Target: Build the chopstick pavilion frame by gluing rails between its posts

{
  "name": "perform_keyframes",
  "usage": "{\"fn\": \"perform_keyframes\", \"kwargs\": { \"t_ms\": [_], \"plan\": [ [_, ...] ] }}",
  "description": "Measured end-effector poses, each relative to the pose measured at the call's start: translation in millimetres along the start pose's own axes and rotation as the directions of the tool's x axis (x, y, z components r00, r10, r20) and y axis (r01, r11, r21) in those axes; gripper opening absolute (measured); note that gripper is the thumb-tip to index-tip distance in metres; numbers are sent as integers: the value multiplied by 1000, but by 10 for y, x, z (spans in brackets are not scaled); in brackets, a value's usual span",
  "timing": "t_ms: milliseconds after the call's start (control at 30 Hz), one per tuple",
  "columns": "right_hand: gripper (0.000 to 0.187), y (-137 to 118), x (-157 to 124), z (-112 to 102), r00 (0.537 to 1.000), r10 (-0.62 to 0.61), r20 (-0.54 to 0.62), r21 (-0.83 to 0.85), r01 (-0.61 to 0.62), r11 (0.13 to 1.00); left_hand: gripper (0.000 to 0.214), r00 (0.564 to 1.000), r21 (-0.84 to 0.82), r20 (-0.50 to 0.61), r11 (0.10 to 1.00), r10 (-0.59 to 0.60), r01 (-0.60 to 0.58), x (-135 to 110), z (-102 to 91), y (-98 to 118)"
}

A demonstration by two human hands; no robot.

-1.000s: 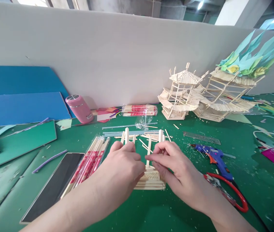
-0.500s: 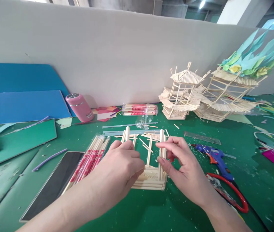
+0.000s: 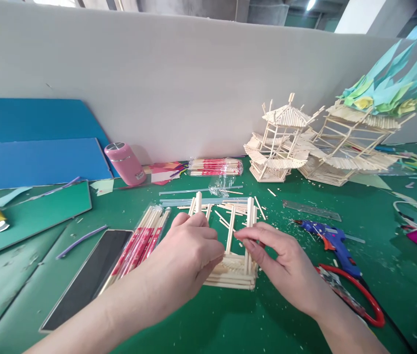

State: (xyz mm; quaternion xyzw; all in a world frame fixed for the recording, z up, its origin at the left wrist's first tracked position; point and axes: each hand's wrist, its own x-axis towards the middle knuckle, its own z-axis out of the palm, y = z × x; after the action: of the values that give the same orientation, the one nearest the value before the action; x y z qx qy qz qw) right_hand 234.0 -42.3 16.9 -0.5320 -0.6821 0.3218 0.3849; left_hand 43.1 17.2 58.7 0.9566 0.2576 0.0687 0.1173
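Observation:
A small wooden stick model (image 3: 232,271) with a stacked square base and several upright posts stands on the green mat (image 3: 230,319) in front of me. My left hand (image 3: 189,253) is closed around its left side, fingers curled over the posts there. My right hand (image 3: 276,258) pinches the right upright post between thumb and fingertips, low down near the base. The left part of the base is hidden behind my left hand.
Wrapped chopstick packs (image 3: 140,243) and a black slab (image 3: 88,278) lie at left. A blue glue gun (image 3: 331,238) and red-handled cutters (image 3: 355,297) lie at right. Finished stick pavilions (image 3: 285,142), a pink bottle (image 3: 125,164) and blue boards (image 3: 35,160) stand by the grey wall.
My right hand has slid from the middle post to the right post and dropped lower along it. My left hand has stayed on the model's left side.

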Motion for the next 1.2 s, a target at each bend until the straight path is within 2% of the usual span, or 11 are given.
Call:
{"fn": "perform_keyframes", "kwargs": {
  "t_ms": [333, 500, 600, 667, 733, 800, 867, 900, 967, 1100, 1200],
  "plan": [
    [12, -41, 3, 10, 994, 14, 108, -63, -7, 998, 26, 1000, -29, 8, 1000, -7, 7, 0, -44, 51],
    [12, -51, 18, 18, 994, 27, 109, -93, -17, 996, 25, 1000, -47, 19, 999, -19, 20, -3, -53, 43],
    [12, -49, 11, 23, 995, 36, 98, -97, -26, 995, 21, 1000, -88, -10, 996, -20, 19, -35, -46, 52],
    [12, -52, 1, 28, 994, 35, 101, -84, -26, 996, 14, 996, -114, -76, 993, -44, 36, -89, -15, 47],
    [12, -58, -5, 32, 993, 38, 109, -75, -30, 997, 18, 970, -142, -207, 985, -124, 96, -168, 46, 19],
    [13, -63, -4, 36, 992, 48, 114, -77, -39, 996, 25, 895, -216, -366, 959, -255, 184, -261, 126, -27],
    [13, -65, 4, 40, 992, 56, 116, -84, -46, 995, 16, 812, -334, -407, 895, -419, 295, -348, 200, -70],
    [14, -63, 8, 43, 991, 58, 119, -85, -48, 995, 11, 791, -399, -377, 855, -482, 331, -381, 229, -82],
    [14, -58, 13, 48, 991, 61, 121, -89, -50, 995, 11, 796, -507, -263, 780, -545, 366, -420, 263, -80],
    [15, -53, 12, 49, 988, 69, 137, -103, -55, 993, 27, 842, -631, -69, 677, -536, 379, -380, 256, -12],
    [15, -57, 9, 32, 986, 70, 151, -121, -52, 991, 35, 827, -703, 29, 577, -561, 416, -316, 228, 28]
  ]
}}
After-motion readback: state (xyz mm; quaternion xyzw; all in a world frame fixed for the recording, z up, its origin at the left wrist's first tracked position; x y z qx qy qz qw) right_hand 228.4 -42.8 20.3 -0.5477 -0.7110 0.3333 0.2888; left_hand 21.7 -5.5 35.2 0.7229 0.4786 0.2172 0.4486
